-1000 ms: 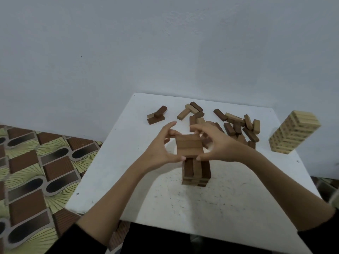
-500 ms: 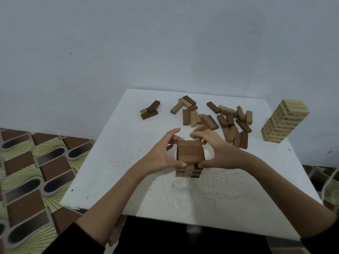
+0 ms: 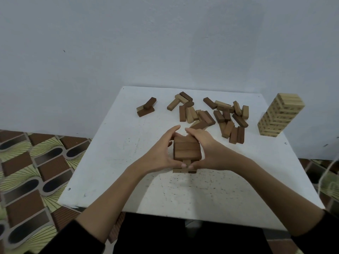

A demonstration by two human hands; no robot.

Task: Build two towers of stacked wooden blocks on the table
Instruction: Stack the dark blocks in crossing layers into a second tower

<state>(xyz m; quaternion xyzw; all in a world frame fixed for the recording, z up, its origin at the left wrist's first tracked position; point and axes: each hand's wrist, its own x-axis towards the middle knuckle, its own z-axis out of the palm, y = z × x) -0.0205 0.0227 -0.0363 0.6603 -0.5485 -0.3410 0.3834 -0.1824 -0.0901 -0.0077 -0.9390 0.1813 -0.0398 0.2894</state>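
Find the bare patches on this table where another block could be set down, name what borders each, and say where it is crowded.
Bare: the left strip of the table, between its left edge and the left hand; the near stretch between the forearms, below the dark tower; the right side below the pale tower. Crowded: the far middle, with the loose blocks, and around the right hand.

Table (image 3: 113, 173): white, square top, speckled with dark marks near the front edge.
Centre: short tower of brown blocks (image 3: 186, 153), standing on the top.
Far side: loose pile of dark and light wooden blocks (image 3: 216, 114), scattered flat.
Far left: small heap of three blocks (image 3: 146, 109), well apart from the pile.
Far right corner: tall pale block tower (image 3: 279, 114).
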